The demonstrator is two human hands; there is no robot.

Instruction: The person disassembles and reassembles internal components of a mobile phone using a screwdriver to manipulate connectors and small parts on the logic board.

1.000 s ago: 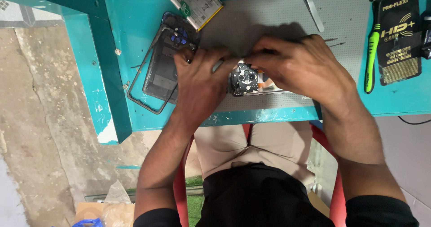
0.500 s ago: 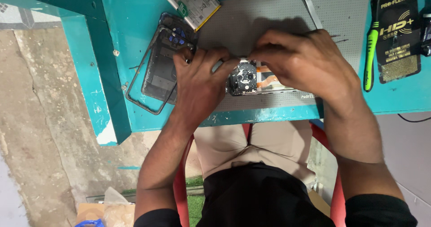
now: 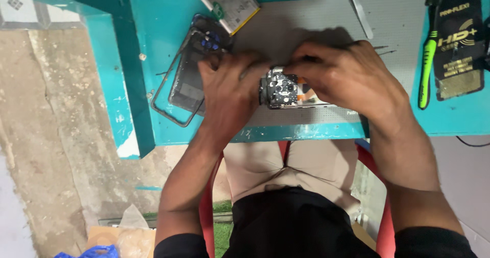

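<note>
Together, two hands (image 3: 286,84), one opened phone (image 3: 286,90).

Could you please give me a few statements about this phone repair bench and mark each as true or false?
1. Both hands, left hand and right hand, are on the opened phone. True.
2. The phone lies on a red mat. False: it lies on a grey mat.
3. A green-handled tool lies right of the mat. True.
4. The battery lies under the right hand. False: it lies apart, at the mat's far left corner.
</note>
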